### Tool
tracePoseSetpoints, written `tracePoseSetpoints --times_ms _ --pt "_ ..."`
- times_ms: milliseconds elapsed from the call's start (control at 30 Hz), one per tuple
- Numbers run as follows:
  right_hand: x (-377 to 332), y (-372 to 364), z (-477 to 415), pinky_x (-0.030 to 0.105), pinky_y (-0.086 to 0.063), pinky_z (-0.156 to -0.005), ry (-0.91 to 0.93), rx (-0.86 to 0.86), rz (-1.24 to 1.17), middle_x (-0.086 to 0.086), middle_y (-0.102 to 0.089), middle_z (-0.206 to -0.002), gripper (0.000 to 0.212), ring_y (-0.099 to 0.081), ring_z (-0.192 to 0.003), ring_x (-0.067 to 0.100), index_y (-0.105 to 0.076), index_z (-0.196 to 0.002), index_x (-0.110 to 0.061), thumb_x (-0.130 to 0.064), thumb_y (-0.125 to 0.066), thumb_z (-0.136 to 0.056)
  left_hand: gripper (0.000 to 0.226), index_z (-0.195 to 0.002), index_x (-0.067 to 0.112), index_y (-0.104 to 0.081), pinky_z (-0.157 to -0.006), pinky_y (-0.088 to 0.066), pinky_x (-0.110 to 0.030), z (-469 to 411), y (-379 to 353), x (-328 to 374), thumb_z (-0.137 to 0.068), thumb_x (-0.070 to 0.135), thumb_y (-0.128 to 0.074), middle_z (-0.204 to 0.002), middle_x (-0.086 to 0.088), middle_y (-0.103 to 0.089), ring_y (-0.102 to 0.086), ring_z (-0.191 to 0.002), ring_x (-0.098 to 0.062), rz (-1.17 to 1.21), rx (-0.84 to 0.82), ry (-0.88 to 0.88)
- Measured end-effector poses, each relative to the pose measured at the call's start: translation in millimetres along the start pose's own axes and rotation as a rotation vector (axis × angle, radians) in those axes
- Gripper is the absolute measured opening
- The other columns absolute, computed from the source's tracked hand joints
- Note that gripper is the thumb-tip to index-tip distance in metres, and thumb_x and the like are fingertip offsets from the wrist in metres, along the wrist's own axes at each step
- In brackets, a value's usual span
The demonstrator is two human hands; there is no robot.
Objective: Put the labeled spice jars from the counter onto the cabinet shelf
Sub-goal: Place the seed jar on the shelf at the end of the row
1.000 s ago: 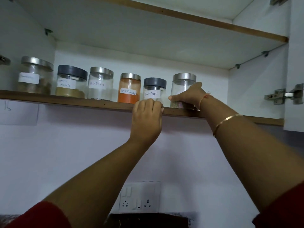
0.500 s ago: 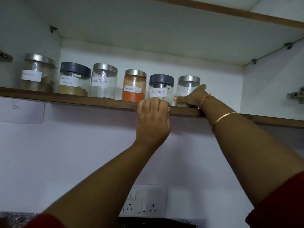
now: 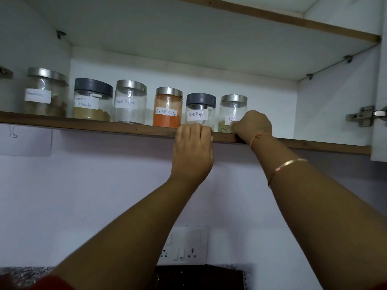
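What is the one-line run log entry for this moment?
left hand: gripping shelf edge | right hand: on rightmost jar | jars on shelf: six

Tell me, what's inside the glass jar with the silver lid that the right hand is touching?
The clear glass jar with the silver lid holds a low layer of greenish-brown bits. The right hand covers its lower right side and most of its label.

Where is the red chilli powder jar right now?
In the head view, the red chilli powder jar stands on the shelf, fourth from left, between two black pepper jars.

Six labeled spice jars upright in row on cabinet shelf
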State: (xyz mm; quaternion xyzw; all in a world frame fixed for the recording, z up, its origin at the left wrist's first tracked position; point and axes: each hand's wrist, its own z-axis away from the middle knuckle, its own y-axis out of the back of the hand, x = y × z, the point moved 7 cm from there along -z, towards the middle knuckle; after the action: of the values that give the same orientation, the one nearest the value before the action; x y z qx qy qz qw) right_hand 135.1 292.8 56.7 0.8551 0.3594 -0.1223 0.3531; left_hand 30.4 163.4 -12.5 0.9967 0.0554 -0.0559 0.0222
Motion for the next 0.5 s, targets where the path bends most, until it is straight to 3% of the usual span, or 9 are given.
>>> tracePoseSetpoints --times_ms 33,133,200,300,367,500 --pt "-0.6 5.7 10.2 0.028 -0.037 -0.067 0.006 0.06 -0.024 0.016 -0.066 -0.105 0.02 -0.061 -0.099 0.035 -0.06 -0.088 -0.004 -0.024 -0.054 -0.091 0.018 -0.1 0.004 -0.064 -0.097 -0.042 -0.043 1.1 -0.1 0.2 -0.088 0.006 -0.05 -0.092 -0.013 -0.062 -0.057 -0.09 -0.03 0.003 -0.049 -0.009" --pt "-8.5 12.5 45.7 0.032 -0.037 -0.068 0.083 0.208 -0.013 0.022 -0.066 -0.091 0.035 -0.058 -0.095 0.038 -0.056 -0.07 -0.002 -0.019 -0.039 -0.095 0.039 -0.125 0.003 -0.054 -0.115 -0.021 -0.044 7.3 0.8 0.8 -0.087 0.004 -0.042 -0.12 -0.015 -0.058 -0.05 -0.119 -0.03 -0.032 -0.199 -0.048" --pt "-13.3 8.6 69.3 0.037 -0.039 -0.087 0.164 0.298 0.046 0.02 -0.068 -0.094 0.042 -0.056 -0.099 0.036 -0.067 -0.088 0.001 -0.022 -0.033 -0.099 0.05 -0.138 0.004 -0.04 -0.117 -0.008 -0.044 12.1 3.3 1.4 -0.088 0.007 -0.038 -0.138 -0.016 -0.047 -0.036 -0.134 -0.031 -0.073 -0.274 -0.091" --pt "-14.6 -10.1 105.4 0.045 -0.024 -0.114 0.249 0.333 -0.004 0.015 -0.054 -0.132 0.037 -0.041 -0.131 0.031 -0.056 -0.126 -0.008 -0.025 -0.038 -0.098 0.06 -0.148 0.006 -0.022 -0.116 0.005 -0.044 27.4 11.9 -2.9 -0.09 0.01 -0.039 -0.154 -0.016 -0.025 -0.015 -0.145 -0.03 -0.078 -0.327 -0.102" --pt "-13.2 -26.5 131.7 0.045 -0.025 -0.114 0.274 0.308 -0.11 0.013 -0.032 -0.152 0.049 -0.021 -0.144 0.031 -0.04 -0.142 -0.01 -0.025 -0.046 -0.095 0.067 -0.15 0.008 -0.014 -0.115 0.008 -0.044 54.5 16.1 -5.3 -0.088 0.009 -0.042 -0.156 -0.016 -0.018 -0.012 -0.146 -0.029 -0.05 -0.38 -0.096" --pt "0.9 -79.5 195.4 0.037 -0.036 -0.108 0.25 0.171 -0.269 0.014 -0.026 -0.154 0.048 -0.031 -0.139 0.03 -0.042 -0.139 -0.011 -0.025 -0.051 -0.094 0.076 -0.151 0.012 -0.003 -0.116 0.012 -0.047 153.6 15.3 -26.5 -0.089 0.013 -0.047 -0.159 -0.015 -0.002 0.0 -0.147 -0.027 -0.068 -0.696 0.014"
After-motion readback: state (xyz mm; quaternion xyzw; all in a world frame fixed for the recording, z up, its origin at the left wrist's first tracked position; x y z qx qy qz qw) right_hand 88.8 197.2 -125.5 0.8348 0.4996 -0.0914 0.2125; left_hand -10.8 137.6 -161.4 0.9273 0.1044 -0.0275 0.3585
